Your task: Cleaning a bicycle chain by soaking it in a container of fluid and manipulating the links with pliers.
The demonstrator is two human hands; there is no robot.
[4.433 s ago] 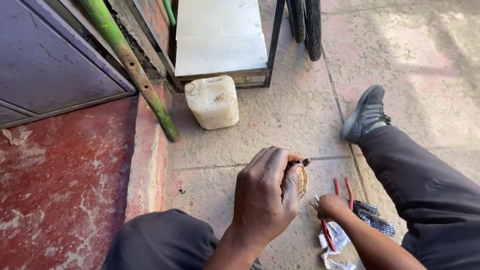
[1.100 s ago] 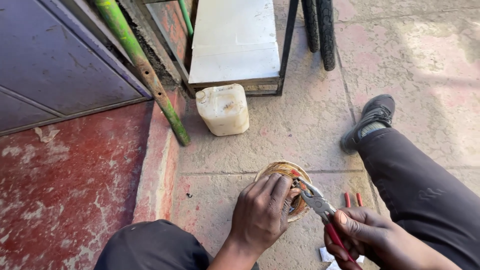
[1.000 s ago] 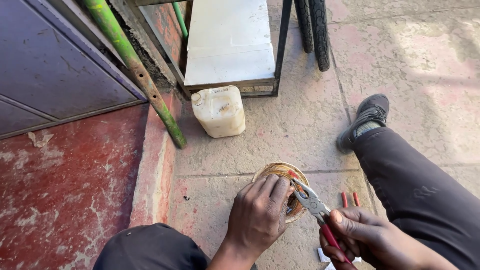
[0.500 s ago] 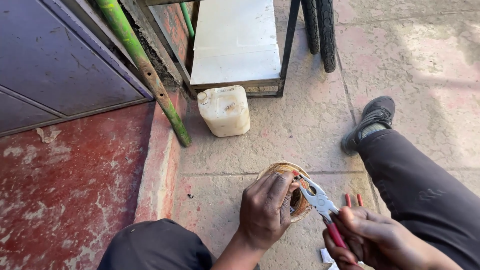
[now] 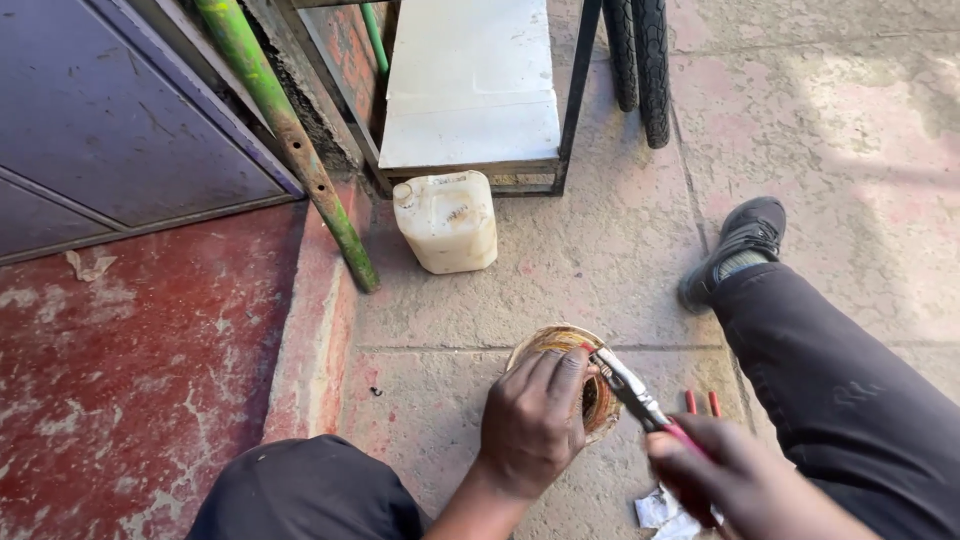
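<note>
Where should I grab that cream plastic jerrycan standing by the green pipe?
Take the cream plastic jerrycan by the moulded handle on its top, coming straight down from above. It stands upright on the pavement, top facing up, and the green pipe leans close along its left side.

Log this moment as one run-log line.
left hand: grips round copper-wound coil | right hand: holds red-handled metal pliers, tips at coil | nearby: cream plastic jerrycan on paving

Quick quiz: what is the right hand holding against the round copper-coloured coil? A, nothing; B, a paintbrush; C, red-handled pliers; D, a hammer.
C: the right hand grips red-handled pliers whose metal nose meets the coil, which the left hand steadies.
</note>
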